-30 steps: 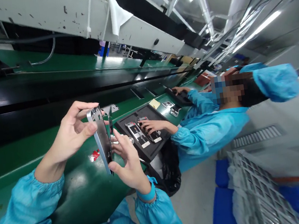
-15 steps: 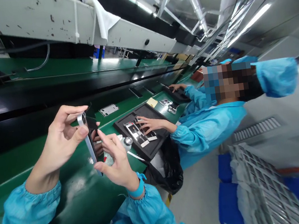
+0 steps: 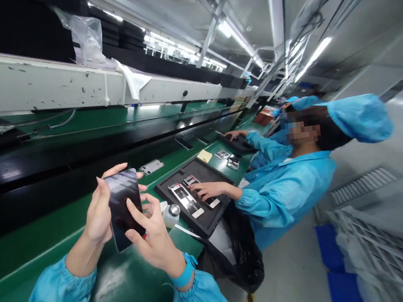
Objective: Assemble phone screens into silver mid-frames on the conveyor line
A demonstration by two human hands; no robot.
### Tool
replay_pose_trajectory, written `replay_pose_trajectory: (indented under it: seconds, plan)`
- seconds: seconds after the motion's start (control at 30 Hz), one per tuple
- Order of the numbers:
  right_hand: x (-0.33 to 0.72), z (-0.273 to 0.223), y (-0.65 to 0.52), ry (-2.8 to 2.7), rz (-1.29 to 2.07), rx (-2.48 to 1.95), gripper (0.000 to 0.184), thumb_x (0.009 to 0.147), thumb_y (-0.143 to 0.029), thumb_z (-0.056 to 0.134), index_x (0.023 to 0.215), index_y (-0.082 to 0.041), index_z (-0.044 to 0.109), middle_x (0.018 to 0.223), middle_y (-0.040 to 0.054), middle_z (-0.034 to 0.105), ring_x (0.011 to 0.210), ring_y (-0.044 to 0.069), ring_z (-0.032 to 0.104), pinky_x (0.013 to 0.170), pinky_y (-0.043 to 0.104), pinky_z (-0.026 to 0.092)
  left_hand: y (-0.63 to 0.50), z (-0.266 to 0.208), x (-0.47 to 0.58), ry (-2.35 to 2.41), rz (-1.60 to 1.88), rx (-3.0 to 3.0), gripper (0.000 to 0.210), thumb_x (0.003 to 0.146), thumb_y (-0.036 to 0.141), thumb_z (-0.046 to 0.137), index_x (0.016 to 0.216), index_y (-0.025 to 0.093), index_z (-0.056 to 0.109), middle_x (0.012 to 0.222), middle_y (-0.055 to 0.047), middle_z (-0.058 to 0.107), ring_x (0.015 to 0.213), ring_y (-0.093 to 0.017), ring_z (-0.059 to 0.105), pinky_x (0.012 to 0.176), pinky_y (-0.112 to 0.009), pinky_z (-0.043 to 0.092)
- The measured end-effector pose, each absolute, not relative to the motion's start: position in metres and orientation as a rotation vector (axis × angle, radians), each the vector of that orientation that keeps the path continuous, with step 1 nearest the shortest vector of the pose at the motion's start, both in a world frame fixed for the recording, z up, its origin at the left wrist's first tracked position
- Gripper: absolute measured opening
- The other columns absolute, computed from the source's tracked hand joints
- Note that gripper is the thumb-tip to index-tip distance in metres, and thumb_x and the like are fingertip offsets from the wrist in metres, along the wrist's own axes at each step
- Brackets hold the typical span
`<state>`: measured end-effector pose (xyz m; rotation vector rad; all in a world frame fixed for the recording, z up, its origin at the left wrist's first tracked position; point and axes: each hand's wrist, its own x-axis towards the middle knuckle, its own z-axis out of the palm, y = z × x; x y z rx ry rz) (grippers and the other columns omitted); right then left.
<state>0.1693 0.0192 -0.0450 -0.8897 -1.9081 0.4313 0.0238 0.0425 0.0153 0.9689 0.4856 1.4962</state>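
Observation:
A dark, glossy smartphone [image 3: 122, 201] is held up over the green bench, its flat face turned towards me. My left hand [image 3: 99, 206] grips its left side, with fingers reaching behind the top. On the other side, my right hand [image 3: 154, 226] has its thumb and index finger against the glass, while other fingers reach round the right edge. A blue band circles my right wrist. Just right of that hand stands a small white bottle with a metal cap [image 3: 172, 213]. Behind the phone, a silver phone-shaped plate [image 3: 152, 167] lies on the bench.
To the right, a black foam tray [image 3: 210, 219] holds white phone parts [image 3: 187, 200], with a co-worker's hand [image 3: 208, 189] over them. A black plastic bag [image 3: 249, 248] hangs at the bench edge. A yellow pad [image 3: 205, 156] lies beyond the tray.
The phone has turned from edge-on to showing its flat face. My hands have shifted their hold around it. My view has tilted up a little.

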Motion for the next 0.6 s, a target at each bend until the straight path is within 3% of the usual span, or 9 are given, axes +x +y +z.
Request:
replay_pose_trajectory:
  seconds: [0.07,0.1,0.13,0.2,0.23,0.3,0.37,0.43,0.6]
  plan:
    - [0.175,-0.034,0.018,-1.748,0.488,-0.918,0.074,0.107,-0.068,0.042,0.17,-0.031,0.031,0.156,0.0175,0.039,0.122,0.026,0.062,0.102,0.046,0.06,0.042,0.015,0.027,0.484,1.412,0.918,0.067,0.094,0.078,0.058,0.121,0.018,0.07,0.106,-0.013,0.08,0.085,-0.029,0.081,0.072,-0.04,0.07]
    - [0.178,-0.026,0.018,-1.652,0.558,-0.92,0.078,0.106,-0.07,0.038,0.171,-0.028,0.028,0.152,0.0183,0.046,0.117,0.025,0.065,0.097,0.044,0.062,0.041,0.015,0.028,0.473,1.351,0.923,0.069,0.092,0.08,0.059,0.116,0.018,0.073,0.099,-0.012,0.081,0.08,-0.029,0.081,0.07,-0.04,0.07]
    - [0.182,-0.019,0.019,-1.58,0.668,-0.92,0.079,0.106,-0.073,0.034,0.169,-0.025,0.031,0.14,0.0179,0.057,0.106,0.023,0.068,0.087,0.04,0.064,0.038,0.015,0.03,0.461,1.285,0.937,0.068,0.09,0.081,0.06,0.113,0.018,0.075,0.094,-0.012,0.081,0.077,-0.03,0.08,0.069,-0.041,0.07]
    - [0.189,-0.005,0.022,-1.527,0.942,-0.932,0.081,0.106,-0.076,0.027,0.156,-0.018,0.054,0.093,0.0087,0.07,0.07,0.017,0.066,0.06,0.029,0.058,0.032,0.017,0.033,0.448,1.18,0.972,0.064,0.09,0.078,0.064,0.11,0.018,0.079,0.087,-0.011,0.081,0.075,-0.032,0.08,0.067,-0.042,0.07]
    - [0.192,0.0,0.024,-1.533,1.063,-0.946,0.085,0.105,-0.078,0.025,0.143,-0.015,0.066,0.069,0.0022,0.063,0.054,0.015,0.058,0.049,0.025,0.05,0.029,0.019,0.035,0.453,1.152,0.988,0.062,0.091,0.075,0.065,0.109,0.018,0.08,0.084,-0.011,0.08,0.075,-0.033,0.08,0.067,-0.043,0.069]
    - [0.195,0.006,0.026,-1.529,1.187,-0.981,0.09,0.1,-0.085,0.028,0.112,-0.012,0.079,0.045,-0.0055,0.044,0.037,0.011,0.043,0.038,0.022,0.036,0.023,0.022,0.039,0.47,1.148,1.026,0.058,0.093,0.071,0.066,0.109,0.017,0.082,0.079,-0.011,0.08,0.076,-0.034,0.08,0.068,-0.043,0.069]
    - [0.197,0.008,0.024,-1.499,1.177,-0.994,0.087,0.096,-0.089,0.034,0.086,-0.014,0.076,0.04,-0.0057,0.042,0.035,0.01,0.041,0.035,0.022,0.031,0.018,0.025,0.043,0.47,1.169,1.063,0.058,0.095,0.07,0.064,0.11,0.017,0.082,0.077,-0.011,0.079,0.075,-0.034,0.08,0.069,-0.044,0.069]
    - [0.199,0.009,0.02,-1.483,1.16,-0.976,0.081,0.095,-0.089,0.039,0.074,-0.016,0.069,0.04,-0.0043,0.045,0.035,0.01,0.042,0.035,0.022,0.03,0.014,0.025,0.045,0.475,1.191,1.096,0.057,0.097,0.068,0.062,0.111,0.017,0.083,0.08,-0.011,0.081,0.074,-0.032,0.08,0.069,-0.042,0.068]
    - [0.204,0.014,0.009,-1.547,1.127,-0.887,0.074,0.098,-0.082,0.044,0.08,-0.017,0.073,0.045,-0.0047,0.046,0.036,0.01,0.044,0.036,0.022,0.033,0.007,0.02,0.044,0.562,1.284,1.225,0.053,0.103,0.063,0.057,0.117,0.018,0.082,0.097,-0.011,0.084,0.072,-0.027,0.081,0.067,-0.034,0.067]
